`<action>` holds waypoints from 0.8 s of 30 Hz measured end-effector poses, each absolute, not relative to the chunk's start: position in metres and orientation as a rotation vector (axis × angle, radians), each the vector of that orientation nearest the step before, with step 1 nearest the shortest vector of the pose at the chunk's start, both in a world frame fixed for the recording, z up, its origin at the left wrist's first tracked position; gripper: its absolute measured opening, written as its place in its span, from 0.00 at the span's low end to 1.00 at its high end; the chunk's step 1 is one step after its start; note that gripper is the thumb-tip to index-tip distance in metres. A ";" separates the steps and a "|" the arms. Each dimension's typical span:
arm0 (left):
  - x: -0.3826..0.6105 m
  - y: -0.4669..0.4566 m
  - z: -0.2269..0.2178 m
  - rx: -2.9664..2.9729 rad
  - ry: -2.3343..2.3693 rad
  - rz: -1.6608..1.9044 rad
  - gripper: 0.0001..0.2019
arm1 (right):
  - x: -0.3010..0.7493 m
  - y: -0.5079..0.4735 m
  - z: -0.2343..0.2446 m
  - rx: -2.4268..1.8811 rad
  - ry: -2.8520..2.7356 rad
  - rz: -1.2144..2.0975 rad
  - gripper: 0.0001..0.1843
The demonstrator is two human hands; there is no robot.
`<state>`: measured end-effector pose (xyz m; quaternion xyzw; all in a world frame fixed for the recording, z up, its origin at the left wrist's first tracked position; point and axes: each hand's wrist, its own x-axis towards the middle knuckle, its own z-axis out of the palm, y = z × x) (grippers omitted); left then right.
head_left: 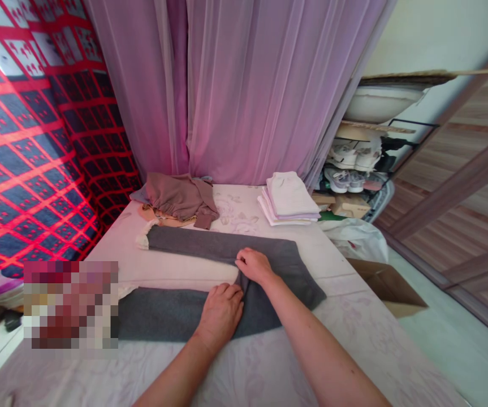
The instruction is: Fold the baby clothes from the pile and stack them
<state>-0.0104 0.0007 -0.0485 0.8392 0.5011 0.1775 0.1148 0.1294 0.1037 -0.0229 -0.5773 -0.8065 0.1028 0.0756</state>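
Note:
A pair of dark grey trousers [269,254] lies spread on the bed [354,333], its two legs pointing left with cream cuffs. My left hand [219,312] rests on the nearer leg close to the crotch, fingers curled down against the cloth. My right hand [254,264] sits just beyond it at the crotch, fingers pinched on the grey fabric.
A crumpled brown garment [180,198] lies at the far side of the bed. A folded stack of white clothes [288,199] sits to its right. Purple curtains [247,85] hang behind. A cardboard box [390,285] and a shoe rack [354,164] stand on the right.

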 end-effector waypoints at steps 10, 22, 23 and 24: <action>-0.012 0.000 -0.053 2.405 1.518 0.583 0.14 | 0.142 0.093 -0.041 -1.562 -2.075 0.427 0.16; -0.016 -0.002 -0.047 2.438 1.539 0.623 0.11 | 0.166 0.041 -0.060 -1.482 -2.164 0.146 0.17; -0.016 -0.002 -0.048 2.436 1.538 0.629 0.11 | 0.168 0.038 -0.060 -1.484 -2.153 0.148 0.17; -0.016 -0.002 -0.049 2.434 1.537 0.636 0.11 | 0.169 0.034 -0.060 -1.483 -2.153 0.154 0.17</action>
